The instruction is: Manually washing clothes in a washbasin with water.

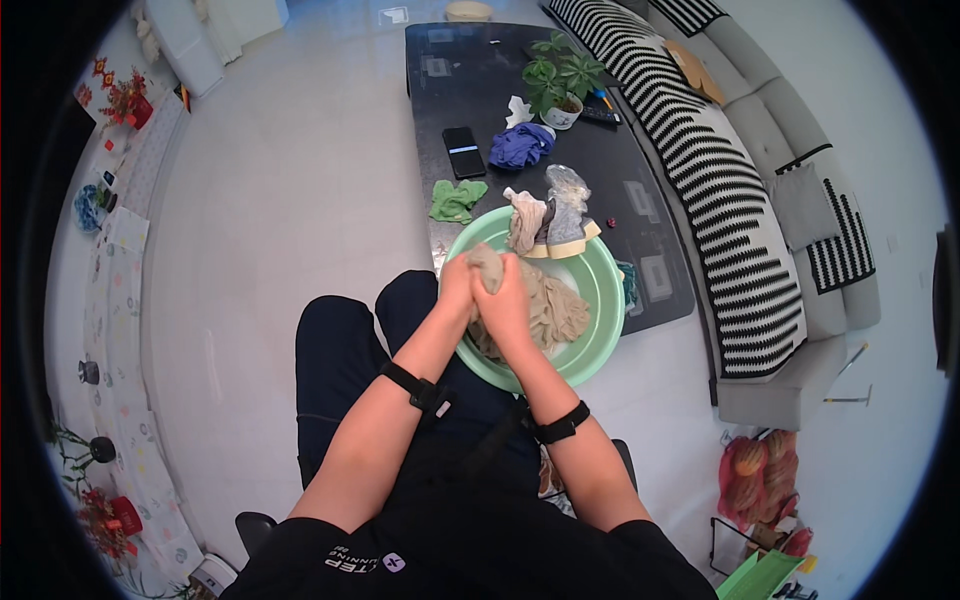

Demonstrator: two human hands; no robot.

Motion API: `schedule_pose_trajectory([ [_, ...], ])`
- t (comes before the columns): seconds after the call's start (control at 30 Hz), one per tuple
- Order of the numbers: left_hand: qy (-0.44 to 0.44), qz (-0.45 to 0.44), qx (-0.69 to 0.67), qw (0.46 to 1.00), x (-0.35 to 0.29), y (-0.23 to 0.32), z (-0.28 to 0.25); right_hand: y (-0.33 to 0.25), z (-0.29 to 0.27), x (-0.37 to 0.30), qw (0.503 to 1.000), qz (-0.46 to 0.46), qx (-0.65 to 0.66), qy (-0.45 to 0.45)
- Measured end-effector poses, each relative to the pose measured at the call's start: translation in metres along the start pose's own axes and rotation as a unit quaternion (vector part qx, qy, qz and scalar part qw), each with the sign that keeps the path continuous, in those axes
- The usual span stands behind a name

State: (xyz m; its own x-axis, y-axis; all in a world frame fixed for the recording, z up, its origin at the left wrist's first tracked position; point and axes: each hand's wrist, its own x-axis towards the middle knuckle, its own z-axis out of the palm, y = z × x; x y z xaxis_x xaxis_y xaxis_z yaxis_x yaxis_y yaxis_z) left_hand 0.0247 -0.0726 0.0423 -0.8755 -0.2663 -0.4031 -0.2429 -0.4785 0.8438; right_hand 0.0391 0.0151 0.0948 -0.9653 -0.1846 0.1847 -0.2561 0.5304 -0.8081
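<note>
A light green plastic basin (606,310) sits at the near end of the dark table, partly over my lap. Inside lies a bunched beige cloth (556,312), wet-looking and crumpled. My left hand (458,284) and my right hand (507,300) are side by side over the basin's left part, both closed around a gathered part of that cloth, which bulges up between them. The fingertips are largely hidden. On the basin's far rim lie a pinkish-beige cloth (525,220) and a grey item with cream edges (567,228), whose kind I cannot tell.
On the black table (640,290) are a green cloth (457,201), a phone (463,152), a blue cloth (521,147), a potted plant (562,115) and a remote (601,116). A grey sofa (770,395) with a striped cover runs along the right.
</note>
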Motion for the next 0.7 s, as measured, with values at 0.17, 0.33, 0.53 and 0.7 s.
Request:
schedule_pose_trajectory([
  [0.17,-0.040,0.042,0.142,0.988,-0.024,0.001,0.032,0.048,-0.014,0.019,0.980,0.170,-0.086,0.050],
  [0.33,-0.023,0.029,0.149,0.988,0.006,-0.016,0.008,0.007,-0.008,-0.002,0.997,0.042,-0.050,0.048],
  [0.53,0.006,-0.096,-0.018,0.995,-0.016,0.004,0.016,-0.001,-0.005,0.002,0.997,0.063,-0.044,0.016],
  [0.7,-0.082,-0.074,0.071,0.991,-0.019,-0.003,0.028,0.053,-0.019,0.014,0.981,0.139,-0.119,0.070],
])
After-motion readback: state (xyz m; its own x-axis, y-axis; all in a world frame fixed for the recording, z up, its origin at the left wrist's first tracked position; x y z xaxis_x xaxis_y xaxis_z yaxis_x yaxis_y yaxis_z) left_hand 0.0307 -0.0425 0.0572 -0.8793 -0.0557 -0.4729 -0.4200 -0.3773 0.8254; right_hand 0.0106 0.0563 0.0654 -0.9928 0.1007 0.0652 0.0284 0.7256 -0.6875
